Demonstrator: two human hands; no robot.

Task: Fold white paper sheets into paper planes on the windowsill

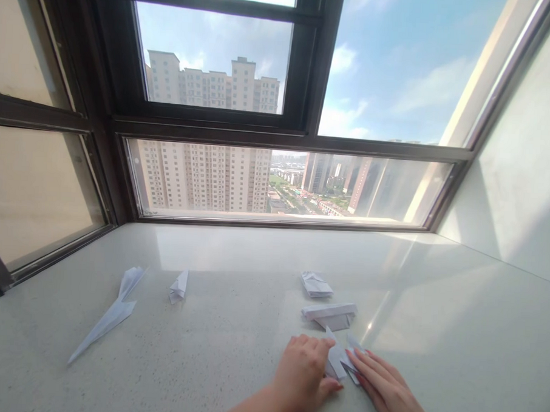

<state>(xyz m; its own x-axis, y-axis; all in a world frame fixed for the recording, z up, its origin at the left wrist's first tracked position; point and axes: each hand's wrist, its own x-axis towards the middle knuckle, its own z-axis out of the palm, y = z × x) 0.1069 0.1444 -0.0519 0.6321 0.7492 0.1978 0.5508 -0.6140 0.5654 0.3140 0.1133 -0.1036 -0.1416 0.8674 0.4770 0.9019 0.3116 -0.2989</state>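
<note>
My left hand (303, 372) and my right hand (385, 387) press together on a small folded white paper piece (340, 356) lying flat on the pale stone sill (232, 344) near its front edge. The left fingers cover the paper's left side; the right fingertips touch its right tip. Just beyond it lies a folded white paper shape (330, 314), and behind that a smaller crumpled-looking folded paper (316, 284).
A long white paper plane (108, 315) lies at the left of the sill, with a small folded paper (179, 286) beside it. Dark-framed windows (282, 136) rise behind the sill, a white wall (512, 192) closes the right side.
</note>
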